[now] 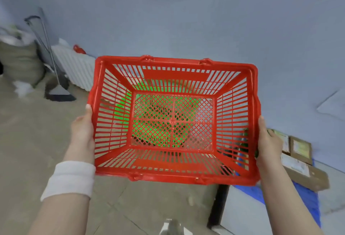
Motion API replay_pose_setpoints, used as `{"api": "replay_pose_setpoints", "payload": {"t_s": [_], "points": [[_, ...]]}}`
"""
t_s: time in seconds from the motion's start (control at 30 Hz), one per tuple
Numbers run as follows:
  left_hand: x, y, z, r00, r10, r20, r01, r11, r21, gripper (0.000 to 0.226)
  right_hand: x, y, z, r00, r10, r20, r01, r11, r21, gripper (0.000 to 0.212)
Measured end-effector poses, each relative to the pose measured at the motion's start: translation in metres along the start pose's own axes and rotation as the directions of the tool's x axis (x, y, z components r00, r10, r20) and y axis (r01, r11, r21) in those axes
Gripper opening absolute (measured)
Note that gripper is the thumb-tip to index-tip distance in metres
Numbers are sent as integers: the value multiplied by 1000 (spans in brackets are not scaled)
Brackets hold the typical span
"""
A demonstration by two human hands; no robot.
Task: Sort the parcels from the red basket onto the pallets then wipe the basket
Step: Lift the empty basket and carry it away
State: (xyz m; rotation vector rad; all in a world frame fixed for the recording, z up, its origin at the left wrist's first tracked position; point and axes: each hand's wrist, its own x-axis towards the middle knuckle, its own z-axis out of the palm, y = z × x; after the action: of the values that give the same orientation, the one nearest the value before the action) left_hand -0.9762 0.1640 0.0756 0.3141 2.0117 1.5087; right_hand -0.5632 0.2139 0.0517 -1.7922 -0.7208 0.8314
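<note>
Red slotted plastic basket (175, 75): left hand (82, 132) grips its nine-o'clock rim, right hand (268, 145) its three-o'clock rim. Brown cardboard parcels (302, 149), four o'clock: labels illegible.

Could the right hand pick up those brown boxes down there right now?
Probably not yet. The right hand holds the red basket by one side, the left hand by the other. The brown boxes lie just below it with nothing between, so it must let go first.

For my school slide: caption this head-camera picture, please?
Left hand and right hand grip the empty red basket by its sides.
</note>
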Motion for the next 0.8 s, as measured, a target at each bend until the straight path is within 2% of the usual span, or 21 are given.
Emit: {"api": "replay_pose_setpoints", "payload": {"t_s": [0.1, 0.2, 0.3, 0.43, 0.53, 0.6, 0.73, 0.8], "points": [[51, 20, 29, 998, 23, 54, -25, 999, 20, 49, 15, -11, 38, 999, -21, -32, 22, 1000, 21, 64], [100, 41, 54, 993, 89, 83, -98, 989, 114, 50, 31, -18, 75, 998, 13, -56, -10, 999, 51, 60], [139, 64, 76, 989, 78, 127, -93, 989, 114, 48, 44, -28, 111, 998, 21, -57, -18, 998, 59, 59], [189, 79, 106, 984, 9, 180, -18, 999, 47, 39, 58, -32, 155, 996, -8, -93, 12, 999, 44, 68], [230, 85, 129, 972, -25, 234, 10, 998, 65, 36, 69, -27, 183, 987, -16, -162, 14, 1000, -12, 64], [260, 88, 146, 958, -67, 280, 48, 996, 75, 36, 76, -24, 201, 990, 6, -139, -15, 998, -61, 66], [313, 82, 174, 869, -249, 427, 227, 969, 102, 49, 80, -16, 226, 991, 65, -117, -84, 982, -166, 75], [332, 74, 185, 822, -289, 490, 261, 957, 127, 48, 80, -14, 234, 989, 98, -111, -121, 966, -230, 74]]}}
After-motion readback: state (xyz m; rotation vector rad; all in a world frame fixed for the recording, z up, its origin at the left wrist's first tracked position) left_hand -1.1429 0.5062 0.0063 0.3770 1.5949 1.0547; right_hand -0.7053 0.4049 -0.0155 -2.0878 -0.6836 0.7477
